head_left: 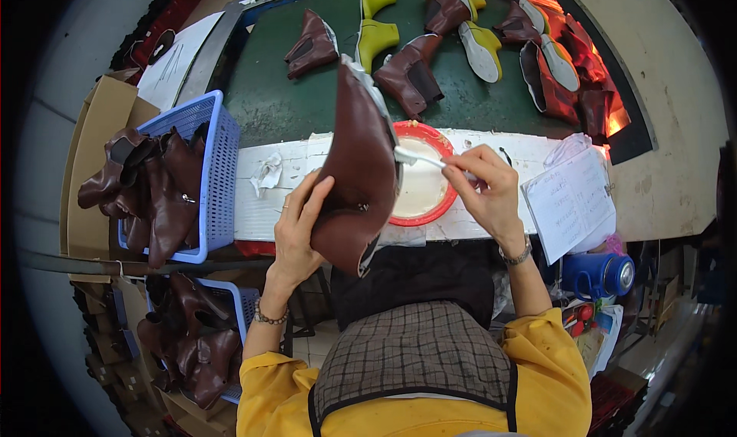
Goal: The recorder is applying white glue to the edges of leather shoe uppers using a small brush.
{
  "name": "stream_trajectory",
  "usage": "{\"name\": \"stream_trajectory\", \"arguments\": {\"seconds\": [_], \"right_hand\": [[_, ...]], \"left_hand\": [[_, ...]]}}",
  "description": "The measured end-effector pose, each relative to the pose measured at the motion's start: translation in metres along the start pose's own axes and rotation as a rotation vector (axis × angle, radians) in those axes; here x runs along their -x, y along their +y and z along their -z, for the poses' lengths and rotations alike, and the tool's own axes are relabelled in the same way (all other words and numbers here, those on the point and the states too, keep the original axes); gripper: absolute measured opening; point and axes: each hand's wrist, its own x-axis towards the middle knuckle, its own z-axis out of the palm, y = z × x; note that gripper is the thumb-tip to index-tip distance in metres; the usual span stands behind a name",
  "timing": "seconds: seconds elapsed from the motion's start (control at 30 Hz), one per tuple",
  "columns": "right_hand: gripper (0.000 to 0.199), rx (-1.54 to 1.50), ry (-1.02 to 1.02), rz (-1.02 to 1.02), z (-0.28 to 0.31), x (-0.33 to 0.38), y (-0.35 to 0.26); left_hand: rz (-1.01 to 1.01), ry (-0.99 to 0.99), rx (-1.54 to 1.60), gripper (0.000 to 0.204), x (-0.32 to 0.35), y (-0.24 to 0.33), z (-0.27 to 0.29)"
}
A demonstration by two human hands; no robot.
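Note:
My left hand point(298, 220) is closed on a brown leather boot upper point(355, 161), held up over the near edge of the bench. A pale lining edge shows along the upper's right side. Between the fingers of my right hand point(489, 187) is a small white-handled brush point(418, 158), its whitish head touching that edge. Behind the upper sits a red-rimmed round dish point(444, 207) with a cream-white substance inside; the upper hides its left part.
Blue baskets point(217, 184) of brown uppers stand at the left. Yellow-green shoe lasts point(376, 39) and more uppers point(313, 44) lie on a green surface, with an orange glow at its far right. Crumpled tissue point(267, 172), a written sheet point(570, 204) and a blue flask point(597, 274) are nearby.

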Motion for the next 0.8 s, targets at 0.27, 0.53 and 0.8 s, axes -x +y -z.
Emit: {"name": "stream_trajectory", "arguments": {"seconds": [0.27, 0.53, 0.8], "right_hand": [[0.014, -0.079, 0.047, 0.098, -0.005, -0.041, 0.03], [0.021, -0.15, -0.021, 0.108, -0.012, -0.003, 0.016], [0.023, -0.19, -0.027, 0.171, -0.014, 0.007, 0.005]], "left_hand": [[-0.069, 0.002, 0.162, 0.075, 0.004, 0.004, -0.002], [0.074, 0.213, 0.15, 0.067, -0.009, 0.001, -0.017], [-0.015, 0.381, 0.051, 0.075, -0.03, -0.01, -0.038]]}}
